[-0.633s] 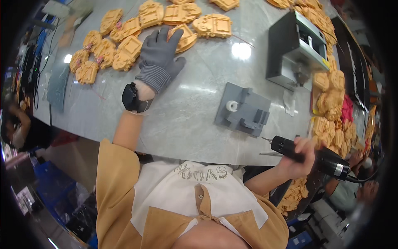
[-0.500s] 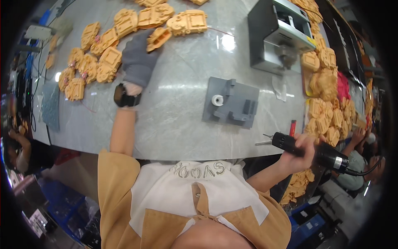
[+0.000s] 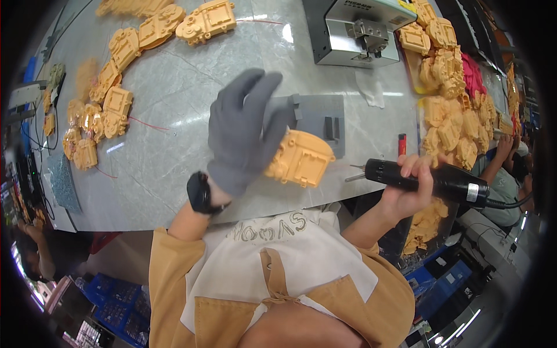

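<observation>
My left hand (image 3: 241,136), in a grey glove, holds a yellow-orange plastic housing (image 3: 304,159) at its palm side. Two of its fingers stretch away from the housing, and the glove hides part of the grip. Just beyond the housing lies a grey fixture block (image 3: 322,113) with raised posts, partly covered by the hand. In my bare right hand (image 3: 415,182) is a black corded electric screwdriver (image 3: 386,173), its thin metal tips pointing left towards the housing. A gap separates the tips from the housing.
More yellow-orange housings (image 3: 117,107) line the table's left and far side, some with red wires. A grey metal machine (image 3: 360,35) stands at the back. Heaped housings (image 3: 447,124) fill the right edge, near a red lighter-like object (image 3: 402,144). Other people work at both sides.
My left hand has come back from the far-left row towards me and to the right, bringing a housing beside the fixture. My right hand still holds the screwdriver, shifted slightly left.
</observation>
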Demonstrator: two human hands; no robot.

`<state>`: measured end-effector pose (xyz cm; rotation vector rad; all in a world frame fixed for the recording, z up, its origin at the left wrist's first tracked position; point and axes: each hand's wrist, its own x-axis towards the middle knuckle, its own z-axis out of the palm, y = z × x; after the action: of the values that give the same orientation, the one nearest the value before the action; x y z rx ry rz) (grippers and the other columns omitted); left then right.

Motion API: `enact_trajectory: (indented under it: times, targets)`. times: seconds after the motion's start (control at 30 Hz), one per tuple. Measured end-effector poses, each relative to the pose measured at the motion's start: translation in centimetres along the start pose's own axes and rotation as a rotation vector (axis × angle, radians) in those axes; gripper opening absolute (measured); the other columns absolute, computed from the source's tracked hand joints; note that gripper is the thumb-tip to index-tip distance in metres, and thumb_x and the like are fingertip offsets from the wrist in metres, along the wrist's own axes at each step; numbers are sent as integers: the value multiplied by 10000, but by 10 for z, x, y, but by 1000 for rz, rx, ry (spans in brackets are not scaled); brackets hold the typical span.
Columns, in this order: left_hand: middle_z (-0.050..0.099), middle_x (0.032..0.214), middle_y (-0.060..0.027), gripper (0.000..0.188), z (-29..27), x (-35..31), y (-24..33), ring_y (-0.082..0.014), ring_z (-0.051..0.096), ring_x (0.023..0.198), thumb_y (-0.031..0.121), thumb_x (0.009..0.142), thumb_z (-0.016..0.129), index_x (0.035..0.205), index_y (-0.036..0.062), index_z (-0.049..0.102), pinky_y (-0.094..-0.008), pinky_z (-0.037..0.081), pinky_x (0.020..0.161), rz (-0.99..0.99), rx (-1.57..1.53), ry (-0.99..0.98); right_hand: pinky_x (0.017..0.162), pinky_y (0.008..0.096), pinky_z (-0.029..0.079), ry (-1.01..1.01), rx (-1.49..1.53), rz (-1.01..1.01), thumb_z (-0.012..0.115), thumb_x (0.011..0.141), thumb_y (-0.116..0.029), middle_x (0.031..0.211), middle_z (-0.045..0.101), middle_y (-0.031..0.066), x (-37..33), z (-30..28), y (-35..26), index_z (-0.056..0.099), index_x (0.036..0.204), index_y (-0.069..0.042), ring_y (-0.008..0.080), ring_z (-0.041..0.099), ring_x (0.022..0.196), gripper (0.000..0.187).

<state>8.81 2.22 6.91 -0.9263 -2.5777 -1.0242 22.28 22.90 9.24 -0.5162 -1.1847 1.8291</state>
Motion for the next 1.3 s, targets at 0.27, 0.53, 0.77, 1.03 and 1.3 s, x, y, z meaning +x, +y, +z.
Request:
enact_trajectory:
  times: [0.27,0.53,0.77,1.03,1.3]
  targets:
    - [483,1196,-121,721,15,-34,24,-325,452,1132,272,493,823,1143,154,534,-469,362,968,296,-39,-358,619,340,421,-18,-74,2,514,760,-31,619,434,38,-4,15,15,373,1168,-8,146,454,512,432]
    - [538,1059,-110,587,7,-72,6,-265,530,961,118,595,785,1125,70,536,-360,444,796,15,-198,-257,613,331,428,45,-115,-3,523,755,-36,617,438,42,0,13,11,378,1158,-2,146,460,510,429]
    - [562,1052,-168,501,-17,-25,26,-304,613,832,164,744,683,1191,39,497,-336,499,719,-155,-563,-279,591,330,429,13,-84,-3,528,756,-26,611,448,42,-2,11,9,376,1160,-3,144,459,500,432]
    - [562,1091,-168,450,15,36,15,-295,576,970,376,851,534,1205,98,523,-363,471,839,112,194,-354,594,327,423,24,-79,2,527,763,-17,617,462,43,-7,4,4,370,1160,-10,144,464,514,427]
    - [583,1068,-121,346,25,39,-14,-229,560,997,309,849,554,1067,41,583,-336,438,891,-6,-419,-433,592,322,418,23,-44,42,532,762,-7,622,468,43,-9,5,6,376,1157,-12,144,465,515,425]
